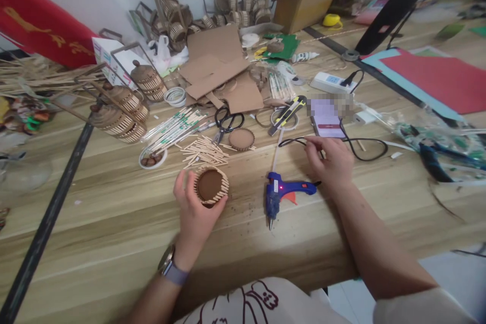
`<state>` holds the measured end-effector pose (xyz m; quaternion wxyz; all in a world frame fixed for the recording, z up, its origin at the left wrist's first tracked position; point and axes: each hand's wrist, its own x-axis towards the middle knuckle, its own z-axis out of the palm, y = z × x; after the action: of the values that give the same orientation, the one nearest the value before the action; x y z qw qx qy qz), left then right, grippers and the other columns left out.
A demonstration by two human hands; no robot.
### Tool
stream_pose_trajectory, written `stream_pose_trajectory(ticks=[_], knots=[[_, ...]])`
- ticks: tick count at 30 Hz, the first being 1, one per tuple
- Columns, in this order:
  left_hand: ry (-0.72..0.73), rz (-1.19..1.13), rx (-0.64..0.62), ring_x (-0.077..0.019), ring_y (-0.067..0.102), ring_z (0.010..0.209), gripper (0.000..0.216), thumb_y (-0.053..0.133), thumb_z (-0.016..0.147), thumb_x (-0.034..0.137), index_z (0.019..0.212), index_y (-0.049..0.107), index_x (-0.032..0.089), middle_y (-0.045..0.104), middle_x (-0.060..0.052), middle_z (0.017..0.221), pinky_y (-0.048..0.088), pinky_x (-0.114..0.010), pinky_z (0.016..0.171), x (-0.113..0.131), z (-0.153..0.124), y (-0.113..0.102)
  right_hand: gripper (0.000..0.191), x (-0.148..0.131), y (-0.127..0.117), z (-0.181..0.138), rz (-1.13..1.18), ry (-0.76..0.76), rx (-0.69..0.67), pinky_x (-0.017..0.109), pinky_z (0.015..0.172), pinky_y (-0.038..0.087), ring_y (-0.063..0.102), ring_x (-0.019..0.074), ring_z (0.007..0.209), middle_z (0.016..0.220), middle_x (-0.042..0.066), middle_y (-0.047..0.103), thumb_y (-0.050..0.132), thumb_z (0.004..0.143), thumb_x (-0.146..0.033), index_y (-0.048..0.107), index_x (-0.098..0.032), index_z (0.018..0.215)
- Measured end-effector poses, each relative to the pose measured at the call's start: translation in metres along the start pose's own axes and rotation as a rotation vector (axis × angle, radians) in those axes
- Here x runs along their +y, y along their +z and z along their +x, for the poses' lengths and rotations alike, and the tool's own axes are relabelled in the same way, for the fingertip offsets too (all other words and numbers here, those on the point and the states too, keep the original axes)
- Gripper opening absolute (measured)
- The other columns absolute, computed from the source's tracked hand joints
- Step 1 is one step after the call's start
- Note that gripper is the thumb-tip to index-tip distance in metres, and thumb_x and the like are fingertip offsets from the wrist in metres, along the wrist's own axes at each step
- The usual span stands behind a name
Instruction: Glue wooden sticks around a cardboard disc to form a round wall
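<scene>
My left hand (193, 202) is wrapped around a small round basket (225, 182) with a wall of short wooden sticks and a brown cardboard bottom. It rests on the table with its open side up. My right hand (330, 162) has its fingers curled together at the black cable (290, 140), which runs between them. Just left of this hand lies a blue hot glue gun (274, 195), its red light lit, orange trigger showing and nozzle towards me. A white glue stick (278, 149) sticks out of its back. Loose wooden sticks (205, 152) lie behind the basket.
Scissors (228, 124), a cardboard disc (241, 138), a yellow utility knife (288, 115) and a phone (326, 119) lie farther back. A small dish (152, 158) stands left. Finished lidded baskets (121, 111), cardboard sheets (216, 55) and a power strip (330, 82) fill the rear.
</scene>
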<state>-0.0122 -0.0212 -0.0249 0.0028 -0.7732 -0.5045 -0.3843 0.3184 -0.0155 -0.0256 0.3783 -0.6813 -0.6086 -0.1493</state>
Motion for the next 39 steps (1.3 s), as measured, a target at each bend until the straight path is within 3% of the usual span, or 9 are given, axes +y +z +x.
stream_pose_trajectory(ticks=[3,8,12,30,39], knots=[[0.014,0.047,0.049,-0.0394,0.033,0.138,0.102,0.082,0.072,0.034,0.15,0.018,0.018,0.031,-0.023,0.145,0.034,-0.063,0.11,-0.015,0.005,-0.014,0.02,0.0,0.0,0.0,0.005,-0.021,0.019,0.033,0.071,0.05,0.066,0.0206,0.07,0.072,0.004,0.071,0.053,0.088,-0.026,0.072,-0.021,0.093],[-0.105,0.104,0.105,-0.0403,0.03,0.139,0.101,0.084,0.068,0.035,0.148,0.025,0.017,0.031,-0.022,0.145,0.028,-0.062,0.114,-0.05,0.011,-0.043,0.019,-0.002,0.001,0.002,0.035,-0.047,0.047,0.033,0.069,0.051,0.066,0.0207,0.068,0.07,0.003,0.071,0.053,0.087,-0.026,0.071,-0.022,0.09],[-0.144,0.134,0.15,-0.0415,0.029,0.139,0.101,0.084,0.066,0.035,0.147,0.027,0.014,0.031,-0.024,0.145,0.028,-0.062,0.114,-0.064,0.011,-0.051,0.018,-0.004,0.001,0.005,0.078,-0.098,0.107,0.031,0.066,0.051,0.065,0.0194,0.064,0.068,0.003,0.071,0.055,0.086,-0.023,0.072,-0.021,0.09],[-0.232,0.124,0.233,-0.0388,0.027,0.142,0.095,0.08,0.069,0.039,0.146,0.031,0.014,0.028,-0.022,0.146,0.033,-0.056,0.114,-0.058,0.019,-0.023,0.018,-0.012,0.002,0.008,0.188,-0.188,0.108,0.029,0.065,0.048,0.062,0.0169,0.059,0.067,0.001,0.071,0.052,0.09,-0.021,0.07,-0.02,0.091],[-0.41,0.152,0.193,-0.0437,0.025,0.143,0.093,0.081,0.068,0.038,0.144,0.035,0.012,0.019,-0.026,0.149,0.034,-0.06,0.112,-0.076,0.008,-0.007,0.021,-0.016,0.004,0.003,0.252,-0.144,0.028,0.03,0.067,0.048,0.064,0.0184,0.065,0.073,0.003,0.072,0.05,0.092,-0.023,0.071,-0.021,0.094]])
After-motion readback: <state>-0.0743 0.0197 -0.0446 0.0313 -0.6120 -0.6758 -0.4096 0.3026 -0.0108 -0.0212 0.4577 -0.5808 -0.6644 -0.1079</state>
